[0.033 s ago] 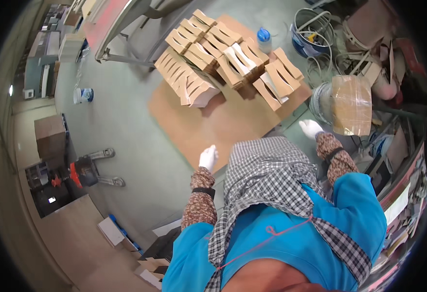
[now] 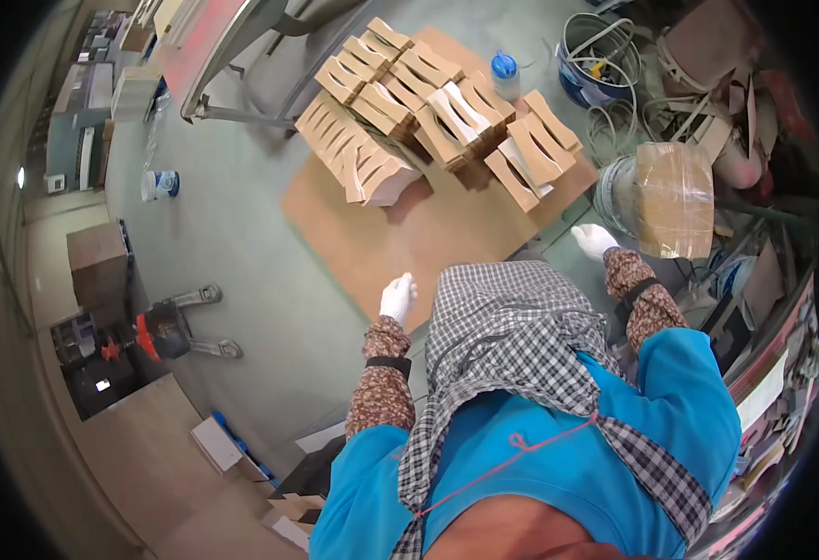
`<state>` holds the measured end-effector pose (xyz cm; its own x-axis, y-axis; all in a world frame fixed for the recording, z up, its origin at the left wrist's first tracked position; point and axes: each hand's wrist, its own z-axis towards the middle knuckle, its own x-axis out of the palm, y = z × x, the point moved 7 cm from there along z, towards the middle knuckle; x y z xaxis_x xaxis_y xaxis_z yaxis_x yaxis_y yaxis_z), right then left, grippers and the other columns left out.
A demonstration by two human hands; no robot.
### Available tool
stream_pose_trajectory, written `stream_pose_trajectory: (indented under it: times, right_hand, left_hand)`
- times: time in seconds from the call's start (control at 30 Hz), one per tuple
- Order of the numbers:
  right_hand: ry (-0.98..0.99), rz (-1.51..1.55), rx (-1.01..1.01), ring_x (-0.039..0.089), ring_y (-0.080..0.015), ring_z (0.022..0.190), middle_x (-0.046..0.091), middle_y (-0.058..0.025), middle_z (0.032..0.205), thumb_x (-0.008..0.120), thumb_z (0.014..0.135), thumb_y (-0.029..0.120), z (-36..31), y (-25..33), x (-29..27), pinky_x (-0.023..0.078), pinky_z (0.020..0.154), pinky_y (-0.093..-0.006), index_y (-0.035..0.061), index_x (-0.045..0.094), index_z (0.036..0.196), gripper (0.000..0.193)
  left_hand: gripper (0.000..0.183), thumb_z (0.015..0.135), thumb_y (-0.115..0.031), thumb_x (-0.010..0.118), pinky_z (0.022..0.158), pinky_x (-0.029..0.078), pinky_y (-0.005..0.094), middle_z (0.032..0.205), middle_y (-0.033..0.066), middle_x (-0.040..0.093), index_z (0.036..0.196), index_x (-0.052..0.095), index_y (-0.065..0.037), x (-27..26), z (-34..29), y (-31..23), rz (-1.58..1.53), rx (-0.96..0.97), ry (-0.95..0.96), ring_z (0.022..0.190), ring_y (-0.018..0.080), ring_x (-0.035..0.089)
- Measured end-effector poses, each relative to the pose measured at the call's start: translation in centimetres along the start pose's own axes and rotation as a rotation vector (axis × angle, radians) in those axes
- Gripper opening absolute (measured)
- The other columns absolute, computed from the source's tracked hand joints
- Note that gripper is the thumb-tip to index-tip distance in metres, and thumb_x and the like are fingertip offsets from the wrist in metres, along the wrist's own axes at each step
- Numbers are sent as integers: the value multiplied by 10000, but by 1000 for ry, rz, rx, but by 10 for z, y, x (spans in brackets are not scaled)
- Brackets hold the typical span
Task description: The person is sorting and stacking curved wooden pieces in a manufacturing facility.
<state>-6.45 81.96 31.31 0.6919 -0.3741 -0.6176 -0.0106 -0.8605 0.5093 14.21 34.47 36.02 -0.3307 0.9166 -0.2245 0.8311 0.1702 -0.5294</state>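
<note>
I look down on a brown board point(image 2: 409, 238) lying on the grey floor. Stacks of curved, light wooden pieces point(image 2: 428, 112) cover its far half. My left hand point(image 2: 397, 299), in a white glove, hangs over the board's near edge and holds nothing. My right hand point(image 2: 594, 240), also gloved in white, is empty beside the board's right corner, close to a grey bucket point(image 2: 612, 196). A brown tape-wrapped sheet point(image 2: 675, 198) lies on top of the bucket. A checked cloth and blue jacket fill the lower part of the view.
A blue-capped bottle point(image 2: 506, 73) stands behind the stacks. A blue tub of coiled hose point(image 2: 596, 61) and scrap pieces lie at the far right. A metal machine frame point(image 2: 242, 65) stands far left, with a small white can point(image 2: 159, 184) and a pallet jack point(image 2: 172, 327) on the floor.
</note>
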Motion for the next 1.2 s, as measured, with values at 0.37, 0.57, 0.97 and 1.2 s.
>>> stream_pose_trajectory:
  times: [0.37, 0.57, 0.97, 1.2]
  right_hand:
    - [78, 333, 254, 601, -208, 536, 644, -131, 741, 403, 1050, 402, 44, -66, 57, 516, 578, -366, -23, 621, 998, 480]
    - [412, 1651, 299, 661, -177, 771, 660, -45, 880, 514, 1028, 329, 59, -26, 161, 524, 616, -324, 64, 622, 1088, 292]
    - [49, 1879, 671, 444, -356, 1382, 368, -201, 1570, 475, 1044, 377, 266, 126, 254, 396, 1107, -475, 10, 317, 1527, 628]
    - [-194, 2247, 827, 443, -329, 1387, 447, -170, 1515, 270, 1061, 439, 365, 128, 274, 363, 1142, -490, 44, 387, 1492, 597]
  left_hand:
    - [389, 986, -390, 591, 822, 511, 291, 1030, 31, 690, 1198, 649, -70, 66, 37, -202, 193, 204, 112, 893, 134, 635]
    - [494, 979, -461, 574, 877, 501, 343, 1147, 60, 674, 1288, 600, -76, 108, 145, -210, 215, 68, 221, 999, 175, 626]
    - [779, 952, -481, 612, 1051, 389, 465, 1519, 162, 383, 1530, 331, -42, 155, 311, -165, -85, -152, 126, 1378, 274, 372]
    - [848, 979, -483, 553, 1190, 230, 537, 1660, 215, 144, 1594, 170, -43, 141, 354, -150, -294, -251, 129, 1535, 369, 136]
